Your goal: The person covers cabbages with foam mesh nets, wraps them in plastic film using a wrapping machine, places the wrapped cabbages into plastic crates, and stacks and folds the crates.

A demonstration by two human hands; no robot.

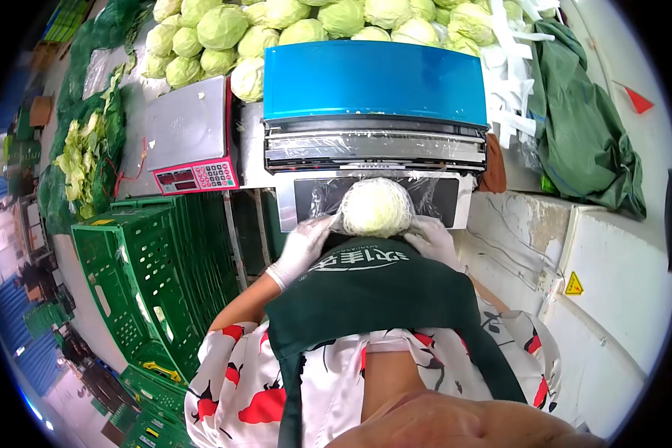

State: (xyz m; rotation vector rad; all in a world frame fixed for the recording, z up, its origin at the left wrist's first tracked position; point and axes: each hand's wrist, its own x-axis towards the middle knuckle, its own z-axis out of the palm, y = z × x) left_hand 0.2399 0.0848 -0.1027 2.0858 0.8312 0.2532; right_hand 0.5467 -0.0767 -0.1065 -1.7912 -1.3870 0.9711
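Left hand (pixel 308 243) and right hand (pixel 433 240) grip film (pixel 430 193) beside the cabbage (pixel 377 207), near the plate's (pixel 287 207) front edge; plate shows either side, wrapper (pixel 375 82) just behind.

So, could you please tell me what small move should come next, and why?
Probably fold the loose clear film in around the cabbage: it spreads out on both sides, with the left hand and right hand close by.

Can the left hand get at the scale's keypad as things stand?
Likely yes: nothing visible stands between the left hand and the keypad, though that hand is occupied at the cabbage.
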